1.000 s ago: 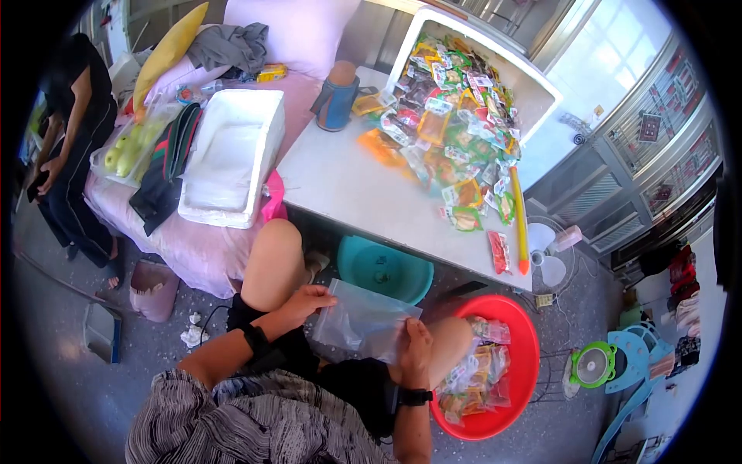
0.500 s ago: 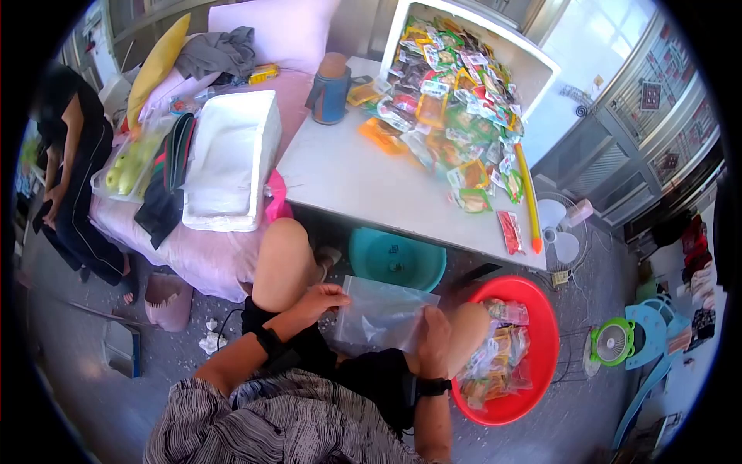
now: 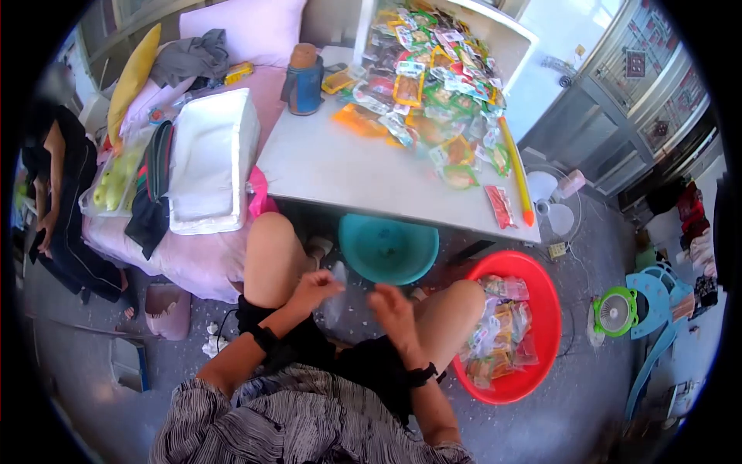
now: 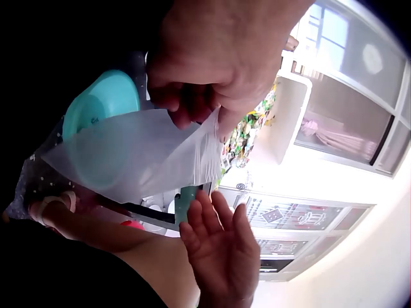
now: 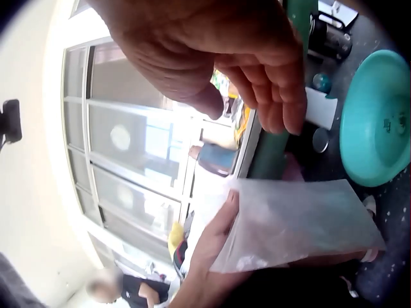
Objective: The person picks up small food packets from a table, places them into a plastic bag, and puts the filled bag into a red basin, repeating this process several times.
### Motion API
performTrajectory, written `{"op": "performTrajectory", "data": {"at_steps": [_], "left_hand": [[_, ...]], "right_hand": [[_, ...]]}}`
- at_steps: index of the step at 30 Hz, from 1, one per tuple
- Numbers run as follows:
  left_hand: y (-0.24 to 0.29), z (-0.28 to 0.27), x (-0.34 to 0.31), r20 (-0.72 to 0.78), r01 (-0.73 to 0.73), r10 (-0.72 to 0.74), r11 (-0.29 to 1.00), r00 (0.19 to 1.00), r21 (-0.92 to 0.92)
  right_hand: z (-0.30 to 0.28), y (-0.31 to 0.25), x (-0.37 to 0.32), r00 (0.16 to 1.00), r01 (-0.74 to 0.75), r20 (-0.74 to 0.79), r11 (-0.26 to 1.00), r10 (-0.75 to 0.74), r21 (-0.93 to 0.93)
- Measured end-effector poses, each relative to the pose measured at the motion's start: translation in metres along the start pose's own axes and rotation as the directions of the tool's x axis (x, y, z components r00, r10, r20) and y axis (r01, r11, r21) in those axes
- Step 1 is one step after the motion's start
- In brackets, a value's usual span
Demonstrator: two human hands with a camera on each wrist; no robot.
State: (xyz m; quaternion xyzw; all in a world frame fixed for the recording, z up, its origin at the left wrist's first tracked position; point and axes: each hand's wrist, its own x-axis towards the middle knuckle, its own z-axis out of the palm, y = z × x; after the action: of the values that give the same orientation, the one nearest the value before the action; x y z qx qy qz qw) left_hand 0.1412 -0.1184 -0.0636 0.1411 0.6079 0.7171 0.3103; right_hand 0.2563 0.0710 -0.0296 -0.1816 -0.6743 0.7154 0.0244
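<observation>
A clear plastic zip bag (image 3: 334, 298) hangs edge-on between my knees in the head view. My left hand (image 3: 325, 288) pinches its top edge. The left wrist view shows that pinch, with thumb and fingers (image 4: 192, 112) closed on the bag (image 4: 135, 154). My right hand (image 3: 382, 298) hovers just right of the bag, fingers relaxed and holding nothing. It appears open, below the bag, in the left wrist view (image 4: 215, 221). In the right wrist view the right hand (image 5: 257, 90) is above the bag (image 5: 302, 221), apart from it.
A teal basin (image 3: 386, 247) stands under the white table (image 3: 340, 182), which carries a heap of snack packets (image 3: 421, 85) and a blue bottle (image 3: 305, 73). A red basin (image 3: 533, 363) with bagged packets sits by my right knee. A foam box (image 3: 209, 162) and another person (image 3: 54, 193) are at left.
My right hand has let go of the bag and lifted away. The bag, held flat between both hands before, now hangs from my left hand alone.
</observation>
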Motion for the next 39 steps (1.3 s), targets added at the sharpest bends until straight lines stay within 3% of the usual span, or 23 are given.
{"op": "performTrajectory", "data": {"at_steps": [1,3,7,11,17,20,26,29,33,36,39], "left_hand": [[-0.002,-0.001,0.003,0.043,-0.038,0.034,0.995,0.998,0.095],[-0.012,-0.002,0.005,0.182,-0.044,0.03,0.997,0.983,0.07],[-0.006,0.014,-0.006,0.336,-0.158,0.117,0.982,0.935,0.1],[0.002,0.012,-0.005,0.492,-0.08,0.005,0.988,0.871,0.132],[-0.007,0.009,-0.002,0.471,-0.133,0.047,0.979,0.881,0.152],[-0.017,0.011,-0.002,0.353,-0.218,0.115,0.939,0.929,0.267],[-0.012,0.025,-0.012,0.231,-0.388,0.312,0.708,0.922,0.59],[-0.008,0.031,-0.015,0.209,-0.381,0.319,0.756,0.924,0.532],[-0.003,0.034,-0.017,0.106,-0.385,0.462,0.566,0.88,0.729],[0.02,0.041,-0.026,0.179,-0.44,0.528,0.422,0.83,0.793],[0.011,0.052,-0.032,0.288,-0.472,0.448,0.38,0.846,0.796]], "right_hand": [[0.013,-0.005,0.0,0.997,-0.073,0.035,0.997,0.073,0.009],[0.035,-0.012,-0.004,0.971,-0.212,0.111,0.977,0.21,0.014],[0.04,-0.007,-0.004,0.956,-0.225,0.209,0.972,0.207,0.063],[0.024,0.019,0.002,0.953,-0.253,0.203,0.958,0.223,0.136],[0.021,0.025,0.002,0.957,-0.226,0.214,0.966,0.196,0.126],[0.02,0.022,0.004,0.952,-0.243,0.21,0.967,0.223,0.079],[0.017,0.025,0.006,0.97,-0.204,0.149,0.977,0.194,0.056],[0.014,0.028,0.007,0.975,-0.188,0.128,0.98,0.18,0.057],[0.007,0.042,0.009,0.979,-0.193,0.087,0.976,0.184,0.105],[0.017,0.022,0.008,0.98,-0.195,-0.036,0.98,0.194,-0.032],[0.02,0.029,0.013,0.981,-0.104,-0.177,0.989,0.085,-0.102]]}}
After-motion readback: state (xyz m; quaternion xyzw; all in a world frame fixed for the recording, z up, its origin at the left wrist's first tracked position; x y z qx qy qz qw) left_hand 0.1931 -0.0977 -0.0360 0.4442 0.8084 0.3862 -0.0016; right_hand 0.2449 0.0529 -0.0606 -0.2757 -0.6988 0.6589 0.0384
